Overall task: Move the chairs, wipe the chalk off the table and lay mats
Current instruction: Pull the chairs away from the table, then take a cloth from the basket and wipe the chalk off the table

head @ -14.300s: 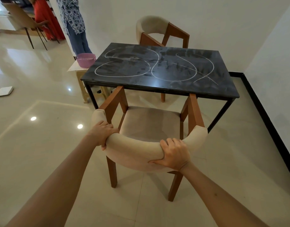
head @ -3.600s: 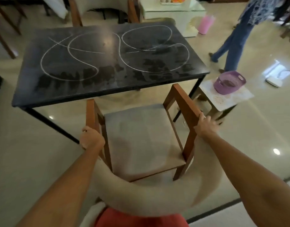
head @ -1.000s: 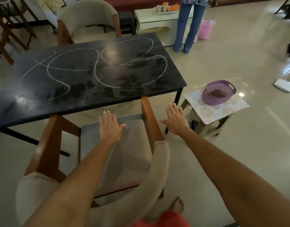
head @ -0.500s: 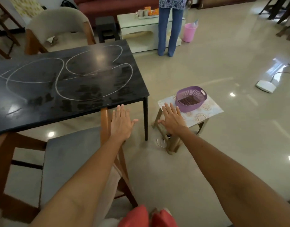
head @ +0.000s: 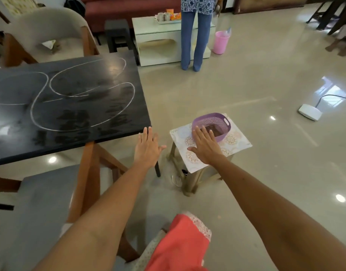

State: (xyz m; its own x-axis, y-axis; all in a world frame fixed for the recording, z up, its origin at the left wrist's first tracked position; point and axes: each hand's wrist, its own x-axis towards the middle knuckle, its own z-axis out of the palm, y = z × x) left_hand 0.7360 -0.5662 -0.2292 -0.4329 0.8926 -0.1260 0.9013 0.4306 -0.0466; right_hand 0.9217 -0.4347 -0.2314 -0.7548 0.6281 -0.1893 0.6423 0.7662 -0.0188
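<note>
Black rectangular stone-look table (head: 74, 106) fills the upper left of the view; its glossy top carries looping white chalk lines (head: 86, 94) and smudged dull patches. Its near right corner sits just beyond the fingertips of the left hand (head: 147, 148), which is held flat, fingers straight and together, gripping nothing. Right of that corner stands a small wooden stool (head: 191, 178) covered by a pale floral-print mat (head: 232, 141), with a purple perforated plastic basket (head: 211, 125) on it. The right hand (head: 204, 146) hovers over the stool's near side, palm down, fingers extended toward the basket rim, holding nothing; contact with the mat cannot be told. A narrow strip of floor separates the table's thin black leg (head: 158, 169) from the stool. Below the table's near edge, a wooden-framed chair with grey upholstered seat (head: 41, 202) sits with its orange-brown arm post (head: 88, 173) under the tabletop edge. Beyond the table's far edge stands a second chair with a curved beige padded back (head: 48, 30). Right of the table the polished beige tile floor (head: 266, 85) lies open and reflective. Further off from the table: a white low table (head: 158, 42), a person in blue trousers (head: 195, 36), a pink bucket (head: 220, 42), a white floor device with cable (head: 310, 112).
</note>
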